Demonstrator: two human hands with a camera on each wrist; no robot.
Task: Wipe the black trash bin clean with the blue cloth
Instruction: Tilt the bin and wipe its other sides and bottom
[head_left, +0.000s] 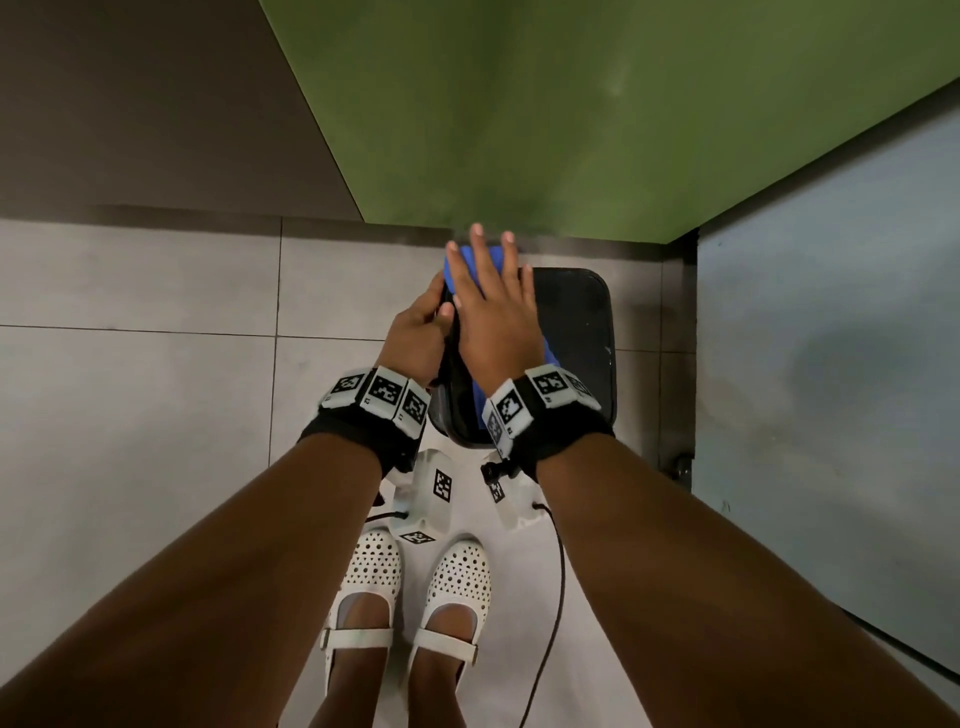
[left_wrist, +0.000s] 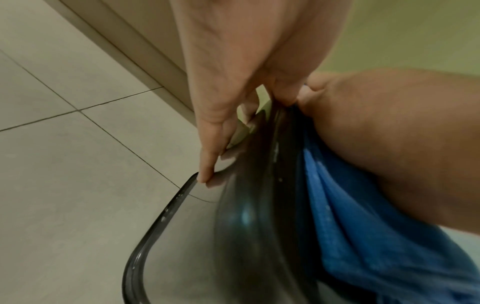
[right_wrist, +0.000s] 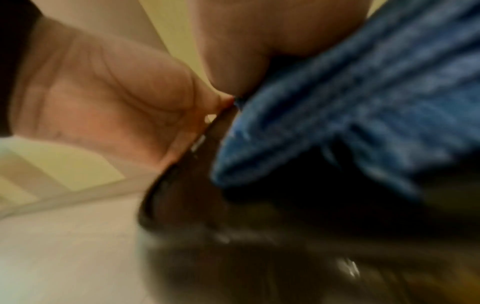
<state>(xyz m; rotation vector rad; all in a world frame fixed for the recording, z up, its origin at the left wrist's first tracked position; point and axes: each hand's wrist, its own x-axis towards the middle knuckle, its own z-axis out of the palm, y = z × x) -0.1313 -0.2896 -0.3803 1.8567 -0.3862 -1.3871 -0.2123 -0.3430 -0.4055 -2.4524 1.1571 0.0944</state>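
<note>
The black trash bin (head_left: 576, 322) stands on the floor in a corner, with its lid (left_wrist: 249, 205) tilted up on its left side. My left hand (head_left: 434, 312) grips the lid's left edge, fingers curled round the rim (left_wrist: 207, 174). The blue cloth (head_left: 470, 262) lies against the lid under my right hand (head_left: 488, 291), which presses it flat with straight fingers. More of the cloth (left_wrist: 350, 226) hangs below that palm. The right wrist view is blurred, showing cloth (right_wrist: 350, 102) over the dark bin (right_wrist: 259, 226).
A green wall (head_left: 571, 104) rises right behind the bin, and a grey panel (head_left: 831, 338) closes the right side. Pale floor tiles (head_left: 156, 389) spread to the left. My white shoes (head_left: 410, 597) stand just before the bin, with a black cable (head_left: 558, 582) hanging there.
</note>
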